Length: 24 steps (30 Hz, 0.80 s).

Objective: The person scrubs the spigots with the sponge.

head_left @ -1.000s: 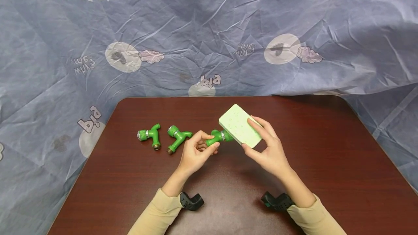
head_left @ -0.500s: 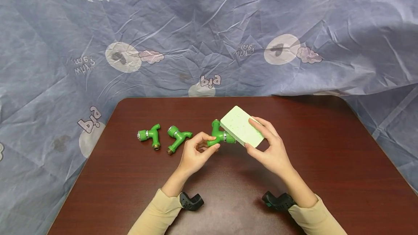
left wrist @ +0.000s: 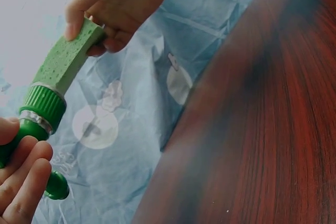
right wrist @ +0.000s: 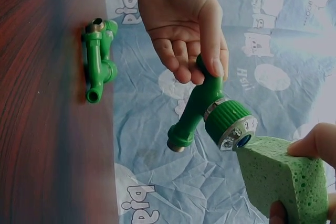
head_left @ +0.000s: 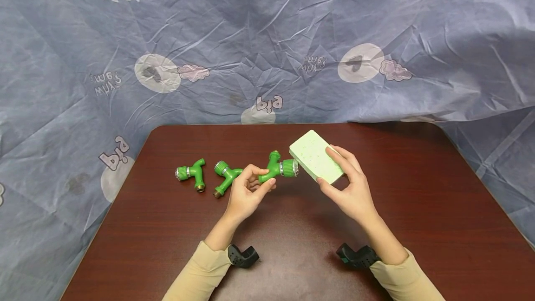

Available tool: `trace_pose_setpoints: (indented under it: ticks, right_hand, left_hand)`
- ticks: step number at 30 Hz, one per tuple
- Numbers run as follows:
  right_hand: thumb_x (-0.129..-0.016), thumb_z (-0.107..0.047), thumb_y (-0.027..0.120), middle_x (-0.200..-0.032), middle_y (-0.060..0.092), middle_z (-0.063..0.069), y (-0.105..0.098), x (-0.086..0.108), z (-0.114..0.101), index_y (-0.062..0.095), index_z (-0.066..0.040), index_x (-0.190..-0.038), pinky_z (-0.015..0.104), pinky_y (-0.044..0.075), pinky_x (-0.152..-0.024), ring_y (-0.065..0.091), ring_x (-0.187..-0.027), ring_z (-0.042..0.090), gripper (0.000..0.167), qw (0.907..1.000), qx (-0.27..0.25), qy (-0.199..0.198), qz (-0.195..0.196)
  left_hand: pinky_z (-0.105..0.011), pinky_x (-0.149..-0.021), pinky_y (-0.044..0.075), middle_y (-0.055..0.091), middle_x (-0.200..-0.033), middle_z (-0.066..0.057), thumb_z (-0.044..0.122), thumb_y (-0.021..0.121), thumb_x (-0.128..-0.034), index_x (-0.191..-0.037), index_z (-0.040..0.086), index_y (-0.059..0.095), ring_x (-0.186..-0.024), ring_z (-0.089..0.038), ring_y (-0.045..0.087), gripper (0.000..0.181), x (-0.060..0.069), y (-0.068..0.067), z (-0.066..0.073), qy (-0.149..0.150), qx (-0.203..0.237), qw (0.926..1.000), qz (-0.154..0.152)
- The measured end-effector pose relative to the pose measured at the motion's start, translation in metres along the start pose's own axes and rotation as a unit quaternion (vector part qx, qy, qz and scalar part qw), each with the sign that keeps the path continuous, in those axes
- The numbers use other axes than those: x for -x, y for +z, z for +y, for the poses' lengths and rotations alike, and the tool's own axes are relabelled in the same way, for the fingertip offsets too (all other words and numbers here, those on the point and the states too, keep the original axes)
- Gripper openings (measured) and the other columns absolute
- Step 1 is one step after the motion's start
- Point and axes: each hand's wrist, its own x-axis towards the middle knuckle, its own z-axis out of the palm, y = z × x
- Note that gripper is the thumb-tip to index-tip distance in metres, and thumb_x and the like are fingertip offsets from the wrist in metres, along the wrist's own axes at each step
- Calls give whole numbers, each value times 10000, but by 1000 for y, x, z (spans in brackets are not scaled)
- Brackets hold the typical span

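Note:
Between thumb and fingers, the left hand [head_left: 244,194] pinches a green tap [head_left: 273,169] by one end, its ribbed knob turned to the right. The right hand [head_left: 351,189] grips a pale green sponge [head_left: 316,156] by its right side. In the head view the sponge's left edge stands close beside the knob. The right wrist view has the sponge [right wrist: 278,177] at the silver face of the tap's knob [right wrist: 229,121]; whether they touch I cannot tell. In the left wrist view the sponge [left wrist: 65,56] appears behind the knob [left wrist: 44,102].
Two more green taps lie on the brown table [head_left: 138,226] to the left: one farther left [head_left: 194,173], the other [head_left: 225,178] partly behind the left hand. A patterned blue-grey cloth [head_left: 251,36] hangs behind the table. Each wrist carries a black device.
The tap has turned and shifted slightly left and up with the left hand, showing more of its knob end. The sponge has moved a little right and up with the right hand.

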Motion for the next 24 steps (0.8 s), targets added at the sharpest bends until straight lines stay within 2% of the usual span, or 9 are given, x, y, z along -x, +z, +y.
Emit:
trace_pose_setpoints:
  ticks: [5,15,22,24]
  right_hand:
    - [-693,131,714,-1306,470,218,0,0,0,541,71,-1256,131,387,-755,483,-1059,186,592,9999,112,6,-95]
    - [-695,115,716,-1309,469,225,1,0,0,543,63,-1259,141,389,-716,484,-1045,233,592,9997,128,141,-127]
    - [-709,35,745,-1360,460,51,4,4,40,547,-88,-1319,161,392,-727,471,-1077,153,652,9997,113,172,-102]
    - [-717,20,745,-1363,456,27,4,4,40,546,-114,-1324,162,396,-726,471,-1077,135,653,9996,84,243,-100]
  left_hand:
    - [-408,-615,573,611,-861,-342,-127,625,-829,-1010,-131,494,-709,-192,682,224,-2,-3,0,23,382,9990,240]
    - [-390,-619,575,605,-871,-357,-137,625,-819,-1025,-137,481,-704,-206,683,251,-3,-3,4,-197,566,9979,264]
    - [-376,-633,577,633,-880,-324,-121,651,-812,-1073,-120,491,-723,-182,687,306,-2,-2,4,-441,520,9976,127]
    - [-393,-635,575,636,-879,-319,-112,651,-819,-1081,-122,490,-726,-185,686,308,-2,-2,5,-474,473,9977,128]
